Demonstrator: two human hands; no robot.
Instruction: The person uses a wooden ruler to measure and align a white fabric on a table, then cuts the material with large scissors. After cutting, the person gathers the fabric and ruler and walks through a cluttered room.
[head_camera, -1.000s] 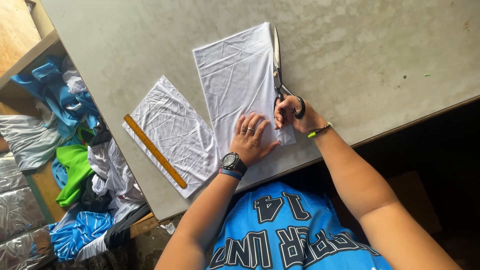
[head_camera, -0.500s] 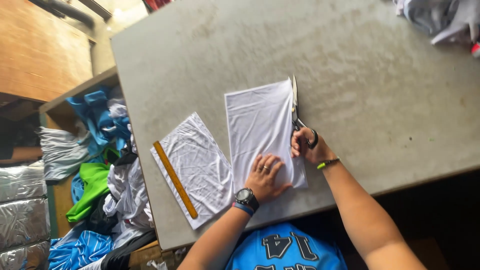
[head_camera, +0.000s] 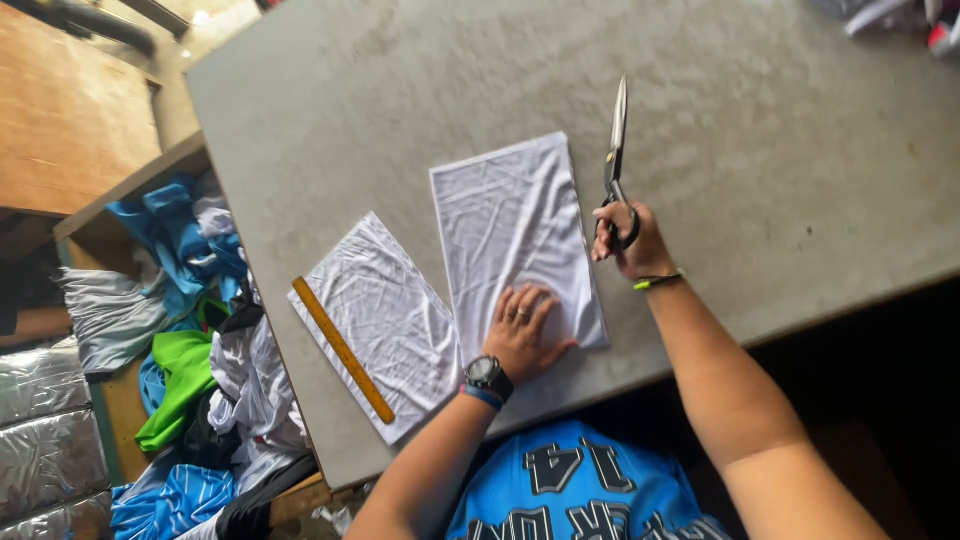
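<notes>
**Head view: thin white cloth pinned flat, shears held just off its edge**

Head camera looks down on the left hand (head_camera: 522, 330), nearest the body, lying palm down with its fingers spread on the near end of a white fabric panel (head_camera: 515, 235). A dark wristwatch (head_camera: 487, 374) sits on that wrist. The panel lies flat on the grey tabletop (head_camera: 780, 150), stretching away from the hand, and shows fine creases all over. It looks very light, limp and likely a little slippery on the smooth surface, so a flat pressing palm seems a better hold than a pinch, which would bunch it. To lift it, a corner or the far short edge would be the place to take it.

Just to the right of that hand, the right hand (head_camera: 628, 245) is closed through the black loops of a pair of scissors (head_camera: 614, 165). A thin yellow-green band circles its wrist. The long steel blades point away from the hand and appear nearly shut, clear of the panel's right edge; whether they touch the tabletop cannot be told. The scissors look heavy and rigid, safest gripped by the handles.

Left of the pressing hand lies a second white fabric piece (head_camera: 385, 320), angled, equally thin and wrinkled, with a yellow ruler (head_camera: 343, 350) resting along its left edge. Beyond the tabletop's left edge, a heap of blue, green and grey garments (head_camera: 190, 330) lies below.
</notes>
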